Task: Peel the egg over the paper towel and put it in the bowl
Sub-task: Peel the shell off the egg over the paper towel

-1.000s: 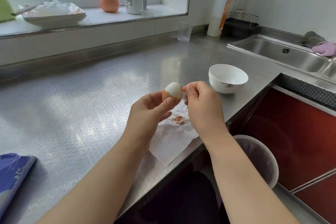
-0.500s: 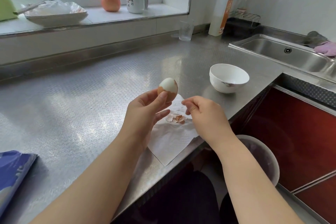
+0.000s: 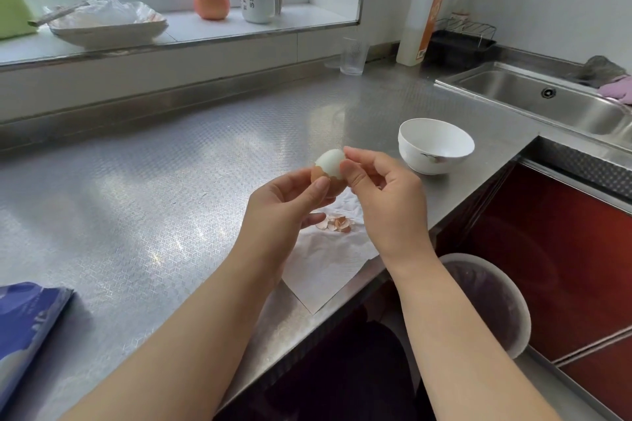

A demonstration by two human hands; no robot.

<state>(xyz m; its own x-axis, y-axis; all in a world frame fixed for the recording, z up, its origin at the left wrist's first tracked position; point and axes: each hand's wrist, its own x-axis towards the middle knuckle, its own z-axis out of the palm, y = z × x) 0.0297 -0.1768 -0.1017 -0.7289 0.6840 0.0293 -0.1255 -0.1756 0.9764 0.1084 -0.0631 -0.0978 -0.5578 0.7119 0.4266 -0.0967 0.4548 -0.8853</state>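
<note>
Nearest, a white paper towel (image 3: 328,270) lies at the counter's edge with brown eggshell bits (image 3: 337,224) on it. Above it the left hand (image 3: 284,212) grips the half-peeled egg (image 3: 329,169) — white on top, brown shell below — while the right hand (image 3: 386,202) pinches at its bare top. Beyond stands 1 white bowl (image 3: 436,147).

Egg (image 3: 329,169) between fingertips of left hand (image 3: 280,212) and right hand (image 3: 383,202); paper towel (image 3: 328,260) with shell bits (image 3: 337,224) below fingers; bowl (image 3: 436,146) right, beyond.
</note>
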